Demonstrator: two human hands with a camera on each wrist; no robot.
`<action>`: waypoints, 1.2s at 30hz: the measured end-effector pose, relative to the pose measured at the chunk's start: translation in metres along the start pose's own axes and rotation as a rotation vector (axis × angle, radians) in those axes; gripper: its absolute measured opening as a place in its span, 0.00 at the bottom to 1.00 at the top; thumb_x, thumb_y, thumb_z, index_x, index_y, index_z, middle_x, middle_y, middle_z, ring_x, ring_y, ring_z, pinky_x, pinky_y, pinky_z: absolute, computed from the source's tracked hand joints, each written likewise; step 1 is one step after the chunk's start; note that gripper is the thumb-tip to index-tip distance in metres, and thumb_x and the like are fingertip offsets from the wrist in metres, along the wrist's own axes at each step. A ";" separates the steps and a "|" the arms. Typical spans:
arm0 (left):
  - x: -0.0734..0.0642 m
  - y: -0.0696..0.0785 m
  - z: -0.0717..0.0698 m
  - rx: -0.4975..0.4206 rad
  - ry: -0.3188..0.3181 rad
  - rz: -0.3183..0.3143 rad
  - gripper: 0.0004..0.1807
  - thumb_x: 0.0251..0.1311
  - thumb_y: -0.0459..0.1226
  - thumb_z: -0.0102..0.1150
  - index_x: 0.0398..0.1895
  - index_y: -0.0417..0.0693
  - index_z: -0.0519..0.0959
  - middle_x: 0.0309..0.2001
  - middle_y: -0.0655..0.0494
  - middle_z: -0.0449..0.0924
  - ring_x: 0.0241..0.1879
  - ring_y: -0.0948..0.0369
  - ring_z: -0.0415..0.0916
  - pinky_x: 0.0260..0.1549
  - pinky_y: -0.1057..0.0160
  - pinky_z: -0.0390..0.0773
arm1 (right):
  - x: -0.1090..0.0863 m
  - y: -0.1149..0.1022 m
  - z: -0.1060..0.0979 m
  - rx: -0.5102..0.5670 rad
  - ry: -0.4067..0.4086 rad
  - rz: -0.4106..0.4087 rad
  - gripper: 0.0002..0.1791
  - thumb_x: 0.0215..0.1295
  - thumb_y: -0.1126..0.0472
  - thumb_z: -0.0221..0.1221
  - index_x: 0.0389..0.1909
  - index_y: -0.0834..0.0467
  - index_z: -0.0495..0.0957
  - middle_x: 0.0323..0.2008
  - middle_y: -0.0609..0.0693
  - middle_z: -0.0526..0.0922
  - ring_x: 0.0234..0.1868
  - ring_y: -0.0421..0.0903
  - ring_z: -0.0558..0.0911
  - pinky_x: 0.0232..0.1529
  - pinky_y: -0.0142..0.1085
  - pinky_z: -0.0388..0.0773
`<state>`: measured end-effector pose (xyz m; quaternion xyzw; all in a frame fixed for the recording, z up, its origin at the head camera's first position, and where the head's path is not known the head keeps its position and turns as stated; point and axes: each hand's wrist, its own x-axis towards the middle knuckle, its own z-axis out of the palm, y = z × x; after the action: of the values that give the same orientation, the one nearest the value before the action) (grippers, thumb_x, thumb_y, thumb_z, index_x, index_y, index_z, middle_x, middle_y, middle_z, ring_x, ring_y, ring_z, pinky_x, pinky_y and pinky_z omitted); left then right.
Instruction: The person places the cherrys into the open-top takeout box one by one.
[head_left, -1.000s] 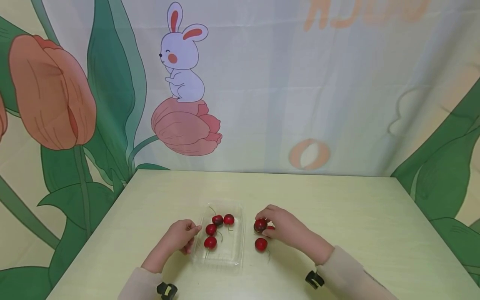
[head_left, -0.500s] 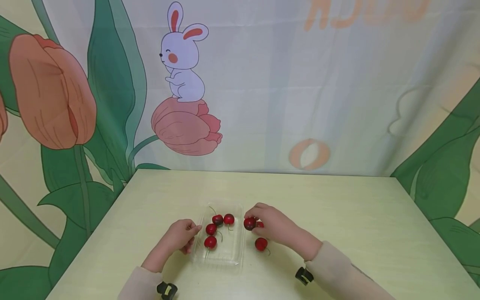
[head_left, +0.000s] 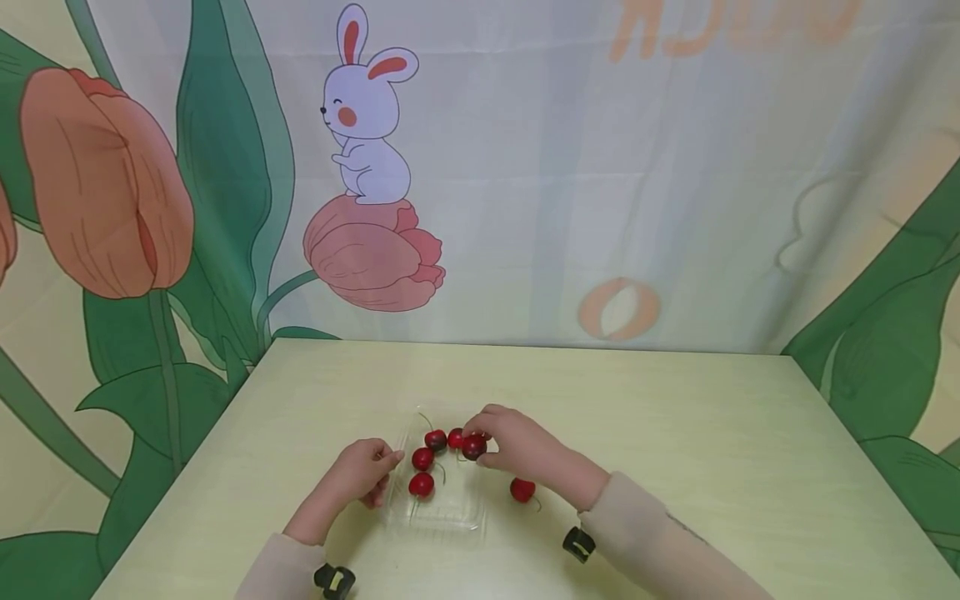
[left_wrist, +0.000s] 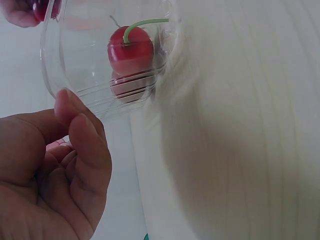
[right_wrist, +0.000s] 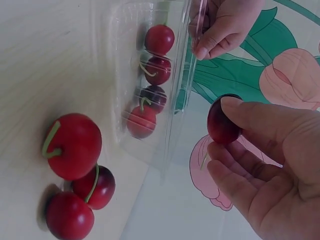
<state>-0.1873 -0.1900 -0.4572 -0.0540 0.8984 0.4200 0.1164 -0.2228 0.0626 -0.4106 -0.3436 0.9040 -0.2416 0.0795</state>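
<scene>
A clear plastic box point(head_left: 450, 523) lies on the table with several red cherries inside, such as the near cherry point(head_left: 422, 485). My left hand point(head_left: 362, 471) pinches the box's left rim between thumb and finger; the left wrist view shows the fingertips point(left_wrist: 67, 102) at that rim. Over the box's right side, my right hand point(head_left: 517, 442) holds a dark red cherry point(right_wrist: 223, 120) between thumb and fingers. Three cherries sit on the table right of the box, among them a bright red cherry point(right_wrist: 75, 146); the head view shows only one loose cherry point(head_left: 522, 490), the right hand covering the others.
The pale wooden table point(head_left: 675, 417) ends at a printed cloth backdrop point(head_left: 510, 167) with a rabbit and tulips. Black wrist cameras, like the right one point(head_left: 578, 544), hang under both sleeves.
My right hand has carried the dark cherry leftward from beside the box to above its right side. The left hand and the box have stayed in place.
</scene>
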 end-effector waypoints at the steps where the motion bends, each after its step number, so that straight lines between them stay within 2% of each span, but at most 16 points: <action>1: 0.000 0.000 0.000 0.000 0.000 0.001 0.14 0.76 0.39 0.54 0.32 0.38 0.74 0.17 0.56 0.68 0.13 0.62 0.69 0.17 0.67 0.78 | 0.002 0.000 0.001 -0.003 -0.004 -0.003 0.17 0.62 0.67 0.69 0.53 0.60 0.83 0.48 0.53 0.84 0.47 0.49 0.82 0.56 0.44 0.83; 10: 0.000 0.000 0.000 -0.004 -0.003 0.000 0.14 0.76 0.39 0.53 0.32 0.38 0.74 0.17 0.56 0.68 0.13 0.62 0.69 0.17 0.66 0.78 | 0.015 0.000 0.012 -0.002 -0.033 0.006 0.16 0.61 0.68 0.70 0.50 0.60 0.84 0.43 0.51 0.84 0.46 0.49 0.83 0.53 0.40 0.83; 17: 0.000 0.000 0.000 -0.006 -0.002 -0.027 0.14 0.75 0.39 0.55 0.32 0.38 0.74 0.17 0.55 0.68 0.13 0.62 0.69 0.17 0.67 0.78 | 0.021 0.001 0.018 0.024 -0.048 0.032 0.15 0.61 0.68 0.70 0.49 0.59 0.84 0.42 0.50 0.84 0.47 0.49 0.84 0.54 0.39 0.83; 27: -0.001 0.001 0.000 -0.004 0.000 -0.005 0.15 0.76 0.39 0.53 0.30 0.38 0.73 0.16 0.56 0.68 0.13 0.63 0.68 0.16 0.67 0.77 | 0.030 0.001 0.023 -0.003 -0.059 0.052 0.16 0.61 0.67 0.71 0.50 0.60 0.84 0.43 0.51 0.85 0.47 0.51 0.83 0.55 0.40 0.82; 36: -0.002 0.001 -0.001 -0.009 -0.002 -0.004 0.15 0.76 0.39 0.53 0.30 0.39 0.73 0.17 0.56 0.68 0.12 0.63 0.68 0.16 0.67 0.78 | 0.036 0.002 0.026 -0.051 -0.073 0.060 0.16 0.61 0.66 0.71 0.50 0.59 0.84 0.42 0.50 0.84 0.40 0.42 0.78 0.52 0.37 0.82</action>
<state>-0.1858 -0.1898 -0.4555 -0.0559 0.8963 0.4239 0.1176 -0.2431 0.0297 -0.4332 -0.3266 0.9163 -0.2033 0.1111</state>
